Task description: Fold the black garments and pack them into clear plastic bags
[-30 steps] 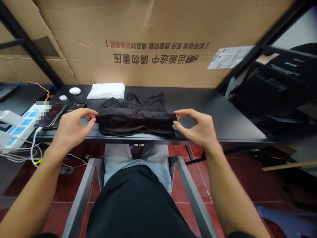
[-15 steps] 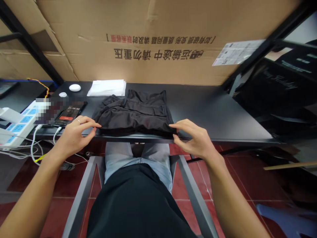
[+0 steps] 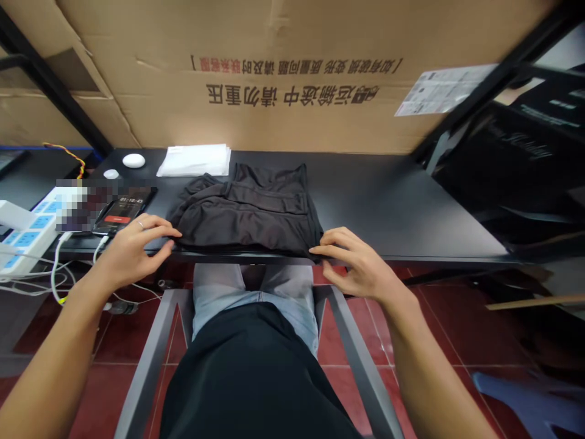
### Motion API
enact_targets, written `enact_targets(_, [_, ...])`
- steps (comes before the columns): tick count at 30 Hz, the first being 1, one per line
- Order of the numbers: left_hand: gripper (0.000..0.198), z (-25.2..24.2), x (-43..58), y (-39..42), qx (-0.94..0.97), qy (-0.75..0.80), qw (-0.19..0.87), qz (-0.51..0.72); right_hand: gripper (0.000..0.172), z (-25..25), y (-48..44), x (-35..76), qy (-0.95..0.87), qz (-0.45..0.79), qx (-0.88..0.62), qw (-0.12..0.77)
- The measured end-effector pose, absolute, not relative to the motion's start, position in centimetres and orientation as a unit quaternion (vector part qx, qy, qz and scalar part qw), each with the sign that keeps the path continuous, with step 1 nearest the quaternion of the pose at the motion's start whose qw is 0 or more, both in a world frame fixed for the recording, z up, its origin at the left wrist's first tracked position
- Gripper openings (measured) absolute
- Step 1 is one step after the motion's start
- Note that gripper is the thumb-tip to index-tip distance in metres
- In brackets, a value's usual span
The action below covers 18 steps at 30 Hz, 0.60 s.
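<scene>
A folded black fabric garment point(image 3: 242, 219) lies flat at the near edge of a matte black counter point(image 3: 402, 213), between the two hands. The left grip point(image 3: 132, 253) sits at the garment's left end, half-open with curled fingers, its fingertips point(image 3: 167, 233) at the folded edge. The right grip point(image 3: 361, 262) sits at the near right corner, also half-open, its index finger point(image 3: 326, 249) along the hem. Both touch the cloth, but whether either pinches it cannot be told.

Beyond the garment, toward the far edge, lies a flat stack of white folded sheets point(image 3: 194, 160). To the left are a white oval puck point(image 3: 133, 160), a smaller white disc point(image 3: 110, 174), and a black smartphone point(image 3: 123, 211) showing a timer, partly blurred. Further left is a white power strip with blue sockets point(image 3: 27, 235), with white cables hanging below it. A large cardboard box panel point(image 3: 292, 79) with printed Chinese text stands behind the counter.
</scene>
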<state>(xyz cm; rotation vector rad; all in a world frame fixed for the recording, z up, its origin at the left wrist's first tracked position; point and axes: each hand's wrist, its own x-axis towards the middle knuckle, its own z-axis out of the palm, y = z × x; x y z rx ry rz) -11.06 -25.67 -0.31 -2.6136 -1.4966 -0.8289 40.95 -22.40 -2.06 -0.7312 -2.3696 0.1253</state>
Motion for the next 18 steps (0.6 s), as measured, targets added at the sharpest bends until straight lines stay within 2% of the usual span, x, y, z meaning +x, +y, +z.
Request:
enact_targets(3, [0.018, 1.7, -10.0, -24.3, -0.834, -0.467, 0.029, -0.293, 0.040, -0.4, -21.3, 41.4, -0.886, 0.062, -0.302, 0.346])
enact_targets(6, [0.019, 3.8, -8.2, -21.1, -0.841, -0.453, 0.035, -0.294, 0.028, 1.2, -18.3, 41.2, -0.867, 0.047, -0.341, 0.361])
enact_targets(9, [0.026, 5.2, -6.2, -17.0, -0.870, -0.427, 0.017, -0.245, 0.021, 1.9, -14.4, 40.3, -0.884, 0.040, -0.345, 0.312])
enact_targets(14, [0.039, 5.3, -3.8, -11.9, -0.909, -0.395, -0.001, -0.131, 0.028, 1.2, -10.9, 38.6, -0.916, 0.049, -0.322, 0.233])
enact_targets(18, [0.034, 4.5, -3.3, -10.6, -0.915, -0.391, -0.011, -0.100, 0.015, 0.7, -10.5, 37.9, -0.927, 0.033, -0.314, 0.202])
